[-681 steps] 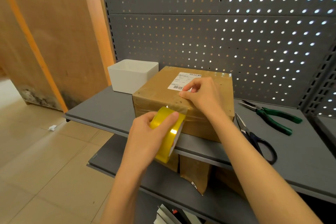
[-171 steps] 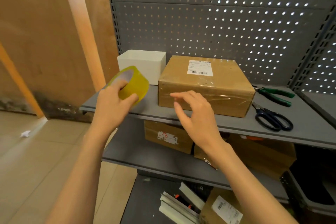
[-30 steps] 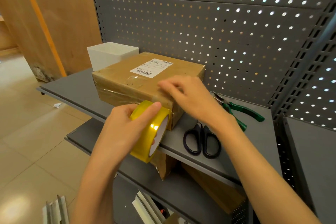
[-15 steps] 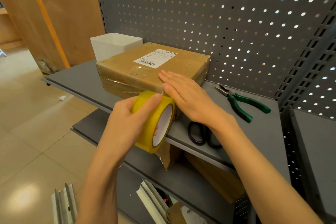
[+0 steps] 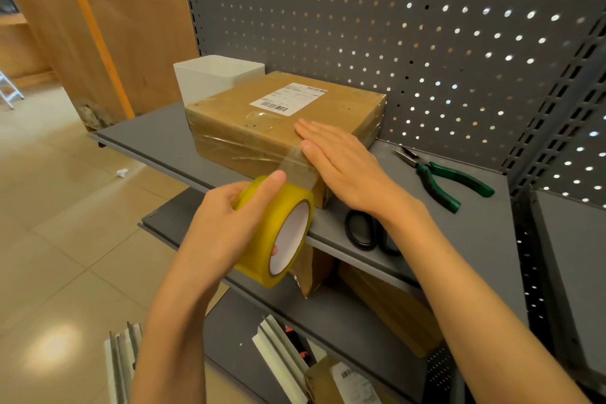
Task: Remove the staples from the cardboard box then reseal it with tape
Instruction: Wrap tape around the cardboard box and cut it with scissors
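A brown cardboard box [image 5: 262, 128] with a white shipping label lies on the grey shelf [image 5: 459, 233], wrapped in clear tape. My left hand [image 5: 226, 223] grips a yellow roll of tape [image 5: 278, 233] in front of the box's near corner. A clear strip runs from the roll up to the box's top edge. My right hand [image 5: 341, 161] lies flat with straight fingers on the box's near right corner, pressing the strip down.
Black-handled scissors [image 5: 367, 233] lie on the shelf under my right wrist. Green-handled pliers [image 5: 442, 177] lie further right. A white bin [image 5: 213, 79] stands behind the box at the left. Perforated grey panel behind; boxes and metal rails on the lower shelves.
My right hand went from curled fingers at the box's edge to lying flat on its corner. The roll has drawn slightly back, leaving a visible strip stretched to the box.
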### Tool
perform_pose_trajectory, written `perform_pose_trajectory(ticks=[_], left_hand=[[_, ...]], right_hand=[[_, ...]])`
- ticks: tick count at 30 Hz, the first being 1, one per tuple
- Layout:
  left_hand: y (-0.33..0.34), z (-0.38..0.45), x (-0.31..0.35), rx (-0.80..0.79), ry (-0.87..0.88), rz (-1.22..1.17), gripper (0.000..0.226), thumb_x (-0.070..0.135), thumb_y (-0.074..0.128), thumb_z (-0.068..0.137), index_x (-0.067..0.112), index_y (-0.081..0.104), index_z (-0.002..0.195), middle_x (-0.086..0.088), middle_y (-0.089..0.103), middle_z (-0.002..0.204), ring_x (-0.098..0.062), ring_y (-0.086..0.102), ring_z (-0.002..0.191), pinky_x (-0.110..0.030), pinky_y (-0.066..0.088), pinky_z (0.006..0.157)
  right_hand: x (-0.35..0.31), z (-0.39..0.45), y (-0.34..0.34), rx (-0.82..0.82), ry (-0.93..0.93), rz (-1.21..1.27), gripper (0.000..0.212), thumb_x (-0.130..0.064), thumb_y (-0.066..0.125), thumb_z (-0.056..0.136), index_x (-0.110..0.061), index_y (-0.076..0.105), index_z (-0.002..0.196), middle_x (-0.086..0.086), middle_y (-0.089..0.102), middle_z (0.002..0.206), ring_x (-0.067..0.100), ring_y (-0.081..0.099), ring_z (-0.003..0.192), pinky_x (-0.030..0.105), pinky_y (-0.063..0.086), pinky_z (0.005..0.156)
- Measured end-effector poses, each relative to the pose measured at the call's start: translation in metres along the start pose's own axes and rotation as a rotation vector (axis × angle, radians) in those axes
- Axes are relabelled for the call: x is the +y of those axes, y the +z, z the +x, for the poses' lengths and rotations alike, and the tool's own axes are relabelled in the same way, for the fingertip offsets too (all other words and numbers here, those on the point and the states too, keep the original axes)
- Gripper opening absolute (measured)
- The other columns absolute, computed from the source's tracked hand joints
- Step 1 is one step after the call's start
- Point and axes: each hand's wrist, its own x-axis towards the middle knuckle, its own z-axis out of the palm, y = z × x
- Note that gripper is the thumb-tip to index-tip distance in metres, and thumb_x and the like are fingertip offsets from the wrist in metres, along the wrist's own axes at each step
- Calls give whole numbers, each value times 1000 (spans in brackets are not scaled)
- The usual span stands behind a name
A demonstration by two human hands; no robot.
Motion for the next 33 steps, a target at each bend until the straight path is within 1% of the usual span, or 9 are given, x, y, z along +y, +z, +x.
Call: perform_pose_trajectory(ticks=[4,7,13,20,24,26,28,30,33], left_hand=[[0,-1,-4,-31,40,15,70,71,49,60,5,64,77,-17,64,63,-26,61,53,-46,55,66],[1,2,-3,-23,25,88,81,73,48,64,-3,60,87,-24,62,69,-33,63,57,-39,53,60],[-2,10,-3,86,75,214,31,60,56,75,34,50,91,14,51,79,-2,51,70,-25,40,55],[1,33,6,-33,83,317,15,44,51,83,33,58,89,3,57,100,-3,49,78,-23,35,58],[2,32,5,-34,71,317,13,47,51,83,35,54,83,4,53,110,0,46,77,-24,34,56],[2,31,4,-33,71,289,14,48,53,83,34,54,84,5,52,110,0,46,78,-24,35,56],[2,30,5,-22,63,259,16,48,55,83,33,56,85,6,54,103,-2,48,76,-25,37,56],[2,29,6,-6,46,240,21,49,58,82,29,58,88,8,57,90,-7,52,72,-29,42,60],[4,29,7,22,22,223,24,49,62,79,27,62,87,6,61,86,-14,58,76,-32,48,68]], right_hand=[[-1,-1,4,82,-5,22,42,-24,28,102,-13,35,142,0,33,150,13,26,139,31,16,115],[-1,-2,6,97,-8,23,41,-24,29,102,-13,37,141,1,34,149,14,27,139,32,17,114],[-2,-2,6,86,7,22,43,-27,27,102,-14,34,142,0,32,150,12,22,140,28,13,114],[-1,-3,5,43,32,-25,49,-33,22,102,-13,24,146,0,21,154,11,6,144,26,5,116],[-11,-10,-2,121,132,237,50,-36,21,101,-13,27,146,1,20,155,11,8,144,23,5,113],[-11,-19,-8,256,209,214,46,-36,30,100,-13,42,139,3,40,145,17,30,137,25,22,107],[-9,-33,-16,333,297,74,34,-33,41,97,-12,56,120,4,55,119,19,48,113,27,36,89],[-6,-47,-23,239,401,-60,24,-32,50,93,-11,57,100,4,56,97,21,53,93,30,39,72],[-9,-65,-26,-63,523,-195,30,-37,58,88,-8,54,83,7,56,79,24,56,76,32,42,57]])
